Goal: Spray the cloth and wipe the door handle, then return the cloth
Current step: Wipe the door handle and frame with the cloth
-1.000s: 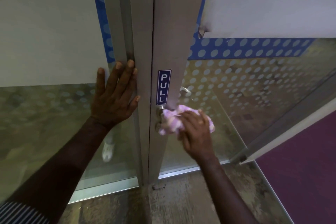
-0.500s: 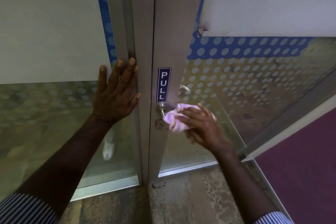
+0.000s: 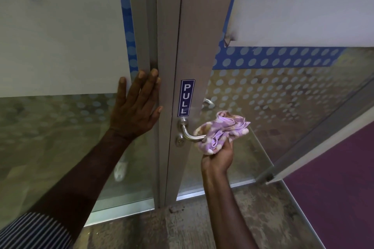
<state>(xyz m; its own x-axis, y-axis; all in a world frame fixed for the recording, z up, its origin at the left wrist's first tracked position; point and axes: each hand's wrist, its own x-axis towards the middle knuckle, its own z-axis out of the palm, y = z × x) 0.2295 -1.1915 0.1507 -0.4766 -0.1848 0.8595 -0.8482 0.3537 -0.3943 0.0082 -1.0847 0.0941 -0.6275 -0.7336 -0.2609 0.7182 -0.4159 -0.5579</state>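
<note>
A silver lever door handle sticks out of the grey metal door frame, just under a blue PULL sticker. A bunched purple cloth with pale spots is wrapped over the lever's outer end. My right hand grips the cloth from below, palm turned up. My left hand lies flat with fingers spread on the fixed glass panel and the frame edge, left of the handle. A keyhole sits below the lever's base.
The glass door with dotted frosting and a blue band stands swung open to the right. A second handle shows through the glass. Worn concrete floor lies below, purple carpet at right.
My right hand turned from on top of the handle to underneath it and slid the cloth outward, so the lever's base and bend now show. My left hand stayed pressed in place.
</note>
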